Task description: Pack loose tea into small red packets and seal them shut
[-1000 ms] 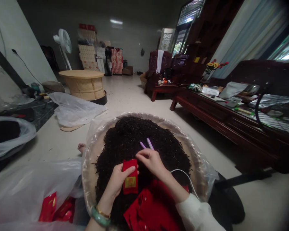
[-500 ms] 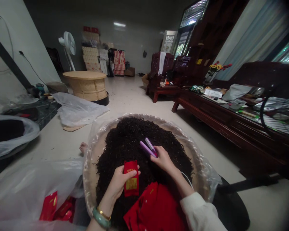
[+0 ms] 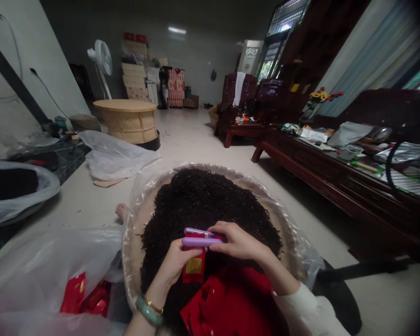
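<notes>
My left hand point(image 3: 171, 268) grips a small red packet point(image 3: 193, 268) with a gold label, upright over a heap of dark tea leaves point(image 3: 203, 200). My right hand point(image 3: 238, 241) holds a purple clamp-like sealer point(image 3: 199, 237), turned sideways, with its two bars around the packet's top edge. The leaves fill a round basket lined with clear plastic point(image 3: 133, 224). A stack of red packets point(image 3: 227, 303) lies at the basket's near side, under my right forearm. My left wrist wears a green bangle.
A clear plastic bag point(image 3: 49, 270) at the lower left holds red packets point(image 3: 73, 298). A bare foot point(image 3: 121, 212) shows left of the basket. A long dark wooden bench point(image 3: 336, 182) runs along the right. A round wooden table point(image 3: 126, 119) and a fan stand farther back.
My right hand swung the purple sealer from pointing away over the leaves to lying sideways across the top of the red packet. My left hand kept the packet nearly still.
</notes>
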The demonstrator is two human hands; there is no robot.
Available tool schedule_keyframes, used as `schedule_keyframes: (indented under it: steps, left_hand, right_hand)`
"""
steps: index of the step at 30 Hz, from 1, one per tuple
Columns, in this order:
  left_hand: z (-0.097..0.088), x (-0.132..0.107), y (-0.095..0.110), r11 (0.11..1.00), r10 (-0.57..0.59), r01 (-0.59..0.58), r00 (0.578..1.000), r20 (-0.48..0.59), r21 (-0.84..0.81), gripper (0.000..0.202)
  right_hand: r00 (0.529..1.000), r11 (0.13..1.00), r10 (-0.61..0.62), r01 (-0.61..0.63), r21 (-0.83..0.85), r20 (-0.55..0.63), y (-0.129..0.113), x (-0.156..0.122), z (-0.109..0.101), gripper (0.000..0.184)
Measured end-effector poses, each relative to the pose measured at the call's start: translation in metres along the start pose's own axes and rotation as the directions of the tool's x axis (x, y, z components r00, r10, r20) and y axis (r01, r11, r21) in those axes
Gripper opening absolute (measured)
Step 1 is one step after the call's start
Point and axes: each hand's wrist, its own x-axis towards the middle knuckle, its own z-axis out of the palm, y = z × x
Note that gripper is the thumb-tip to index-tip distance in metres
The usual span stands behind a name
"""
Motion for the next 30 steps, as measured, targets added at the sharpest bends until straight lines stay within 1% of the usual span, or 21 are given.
schedule_keyframes:
  steps: [3,7,12,17,23,28,30]
  left_hand:
    - [-0.001,0.001,-0.002,1.0,-0.004,0.004,1.0,-0.007,-0.003,0.041]
    - [-0.001,0.001,-0.003,1.0,-0.02,0.02,1.0,0.016,-0.01,0.045]
    - [0.0,-0.002,-0.001,0.998,-0.046,0.047,0.998,0.031,-0.034,0.049]
    - [0.0,-0.004,0.0,0.998,-0.068,0.069,0.997,0.038,-0.008,0.048]
    - [-0.002,-0.003,-0.001,0.999,-0.025,0.024,0.999,0.022,0.027,0.048]
    - [0.0,-0.005,-0.002,0.999,-0.041,0.039,0.997,0.059,0.036,0.046]
    - [0.0,-0.005,-0.001,1.0,-0.029,0.029,0.998,0.051,0.013,0.047]
  right_hand:
    - [0.999,0.999,0.043,-0.043,-0.023,-0.019,-0.004,0.001,0.001,0.025]
    - [0.995,0.995,0.087,-0.089,-0.052,-0.037,-0.005,0.0,0.004,0.024]
    - [0.996,0.996,0.076,-0.078,-0.041,-0.054,-0.002,0.0,0.007,0.023]
    - [0.995,0.998,0.069,-0.069,0.003,-0.07,0.003,0.001,0.007,0.022]
    - [0.996,0.997,0.07,-0.068,0.032,-0.056,0.007,-0.003,0.007,0.029]
    - [0.995,0.996,0.069,-0.065,0.064,-0.069,0.004,-0.003,0.008,0.022]
    - [0.995,0.996,0.071,-0.068,0.054,-0.065,0.002,-0.002,0.009,0.021]
